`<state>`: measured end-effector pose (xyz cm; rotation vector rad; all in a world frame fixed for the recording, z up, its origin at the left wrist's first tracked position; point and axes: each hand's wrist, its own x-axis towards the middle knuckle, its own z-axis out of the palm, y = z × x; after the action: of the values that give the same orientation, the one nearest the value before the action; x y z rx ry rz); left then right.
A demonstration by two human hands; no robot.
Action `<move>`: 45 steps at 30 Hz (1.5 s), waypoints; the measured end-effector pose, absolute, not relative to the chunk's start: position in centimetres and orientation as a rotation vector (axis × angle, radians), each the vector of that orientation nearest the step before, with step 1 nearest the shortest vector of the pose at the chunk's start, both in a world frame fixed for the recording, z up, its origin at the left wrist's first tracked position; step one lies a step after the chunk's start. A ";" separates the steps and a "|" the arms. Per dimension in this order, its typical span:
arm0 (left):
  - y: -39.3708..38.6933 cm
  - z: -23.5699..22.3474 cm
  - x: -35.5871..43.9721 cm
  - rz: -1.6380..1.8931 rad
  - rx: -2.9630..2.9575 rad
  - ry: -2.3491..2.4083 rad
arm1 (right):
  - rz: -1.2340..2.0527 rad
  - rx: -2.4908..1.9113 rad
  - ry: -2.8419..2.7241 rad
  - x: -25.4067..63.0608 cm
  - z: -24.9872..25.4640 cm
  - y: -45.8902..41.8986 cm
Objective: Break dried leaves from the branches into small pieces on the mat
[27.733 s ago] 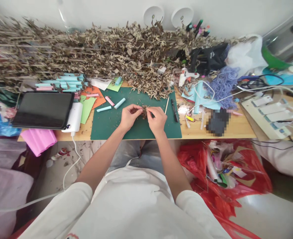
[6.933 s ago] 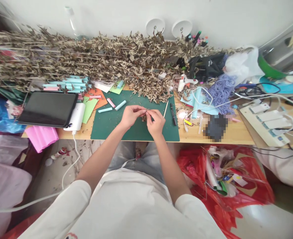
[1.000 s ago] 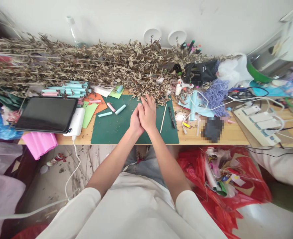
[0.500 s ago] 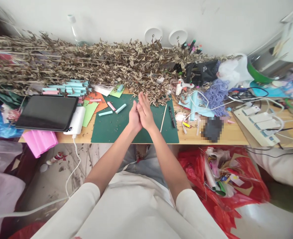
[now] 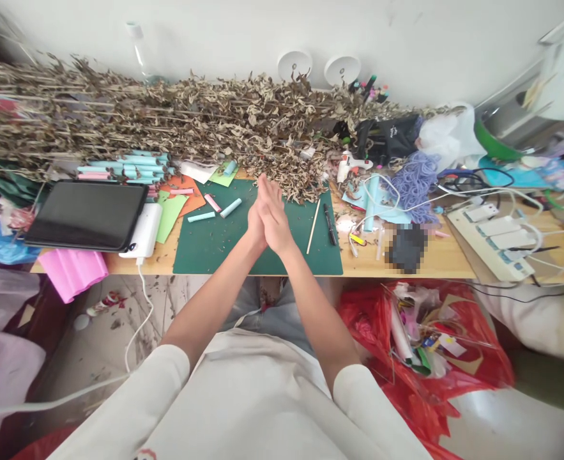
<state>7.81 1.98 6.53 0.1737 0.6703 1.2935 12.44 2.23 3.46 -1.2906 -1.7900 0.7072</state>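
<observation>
Above the dark green cutting mat (image 5: 214,252), my left hand (image 5: 255,223) and my right hand (image 5: 276,225) are pressed palm to palm. The fingers of both point forward, stretched out. Whatever may lie between the palms is hidden; nothing sticks out. Left of them on the mat lie small paper rolls: a pink roll (image 5: 213,203) and two light blue ones, including one blue roll (image 5: 230,207). To the right rest a thin wooden stick (image 5: 313,227) and a black pen (image 5: 329,223). Crumbled dry leaves (image 5: 291,176) reach the mat's back edge.
Dried leafy stalks (image 5: 167,121) run along the wall. A black tablet (image 5: 87,214), a white power bank (image 5: 142,233) and stacked paper rolls (image 5: 142,167) are at left. A glue gun (image 5: 351,166), purple yarn (image 5: 413,185) and a power strip (image 5: 495,239) are at right. A red bag (image 5: 473,345) stands below.
The palms stay together, with the fingers now more overlapped. The whole view has shifted slightly; the things on the table keep their places.
</observation>
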 end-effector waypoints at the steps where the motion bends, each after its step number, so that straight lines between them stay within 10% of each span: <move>1: 1.8 6.3 8.0 1.278 0.200 0.643 | 0.699 -1.327 -1.768 12.5 3.5 2.6; 45: 1.0 7.1 7.6 1.348 0.372 0.543 | 0.637 -1.410 -1.766 11.6 4.7 4.0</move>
<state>7.56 1.04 7.14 0.3722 0.5427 1.3480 11.60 4.01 4.65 -1.4095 -1.7659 0.6373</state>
